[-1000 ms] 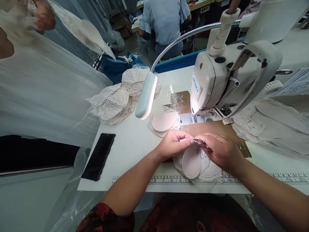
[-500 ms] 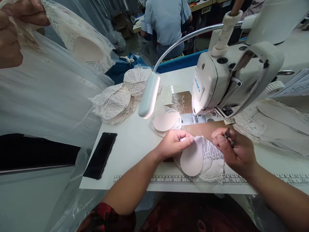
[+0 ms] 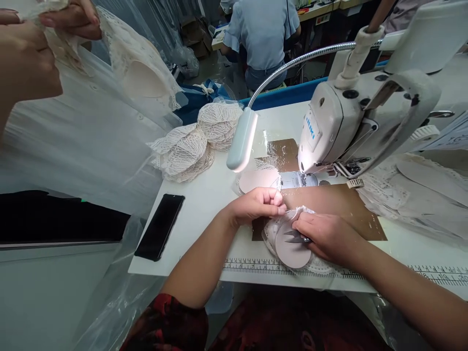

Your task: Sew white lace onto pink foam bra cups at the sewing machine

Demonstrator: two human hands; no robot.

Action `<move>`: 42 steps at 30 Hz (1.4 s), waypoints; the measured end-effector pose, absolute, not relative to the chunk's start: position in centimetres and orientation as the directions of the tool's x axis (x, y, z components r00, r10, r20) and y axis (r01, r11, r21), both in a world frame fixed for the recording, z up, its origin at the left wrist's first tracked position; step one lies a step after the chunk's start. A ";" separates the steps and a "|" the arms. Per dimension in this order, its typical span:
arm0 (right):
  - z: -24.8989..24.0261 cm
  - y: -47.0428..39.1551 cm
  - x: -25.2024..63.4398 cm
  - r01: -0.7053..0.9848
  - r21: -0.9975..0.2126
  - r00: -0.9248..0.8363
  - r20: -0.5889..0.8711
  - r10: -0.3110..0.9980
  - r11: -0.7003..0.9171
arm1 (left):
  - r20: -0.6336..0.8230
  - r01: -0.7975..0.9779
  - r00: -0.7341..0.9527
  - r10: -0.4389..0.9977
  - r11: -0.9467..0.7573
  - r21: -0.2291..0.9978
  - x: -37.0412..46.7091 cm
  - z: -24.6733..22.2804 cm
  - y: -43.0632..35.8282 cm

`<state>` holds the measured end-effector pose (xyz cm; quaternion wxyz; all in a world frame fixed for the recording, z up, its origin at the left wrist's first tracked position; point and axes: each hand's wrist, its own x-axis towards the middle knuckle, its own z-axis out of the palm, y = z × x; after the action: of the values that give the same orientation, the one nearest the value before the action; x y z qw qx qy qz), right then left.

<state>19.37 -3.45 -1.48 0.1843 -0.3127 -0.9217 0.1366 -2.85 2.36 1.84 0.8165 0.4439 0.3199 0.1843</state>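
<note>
In the head view, a white lace bra cup (image 3: 292,251) with a smooth pale pad lies at the table's front, over the printed ruler. My left hand (image 3: 259,205) is closed beside its upper edge, pinching what looks like a thin white thread that runs to the lace. My right hand (image 3: 325,236) is closed around small thread snips (image 3: 294,237), their dark blades pointing left across the pad. Its fingertips also press on the lace edge. Behind my left hand, another padded lace piece (image 3: 259,180) lies near the needle plate.
A sewing machine (image 3: 325,126) stands at the right, with a lamp (image 3: 243,139) at its left. Lace cups (image 3: 186,151) are piled at the back left, and a phone (image 3: 160,226) lies at the left edge. Another person's hands (image 3: 32,58) hold lace at upper left. More lace (image 3: 420,195) lies right.
My right hand has moved left onto the cup, bringing the snips' blades over the pad. My left hand has shifted slightly away from the lace. The view has turned a little left.
</note>
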 end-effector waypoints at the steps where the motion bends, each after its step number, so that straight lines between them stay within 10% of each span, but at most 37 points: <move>1: -1.5 -3.5 19.4 0.528 -0.369 -0.734 0.255 0.630 0.765 | -0.371 -0.030 0.715 0.593 0.557 0.830 -3.0 1.8 2.5; 16: 1.1 -3.6 21.1 0.684 -0.490 -0.566 0.112 0.817 0.541 | -0.274 -0.022 0.476 0.835 0.323 0.946 -2.8 1.7 2.0; 23: 3.6 -3.2 20.5 0.793 -0.429 -0.422 0.126 0.898 0.433 | -0.222 0.296 0.497 0.839 0.076 0.952 -3.3 1.9 1.5; 42: 3.1 -2.2 17.5 0.838 -0.456 -0.318 0.036 0.947 0.299 | -0.136 0.030 0.380 0.915 0.134 0.990 -2.5 1.0 1.6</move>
<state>17.53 -2.15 3.12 0.1512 -0.5638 -0.7917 0.1803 -2.47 1.62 0.95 0.6202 0.5526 0.4273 0.3568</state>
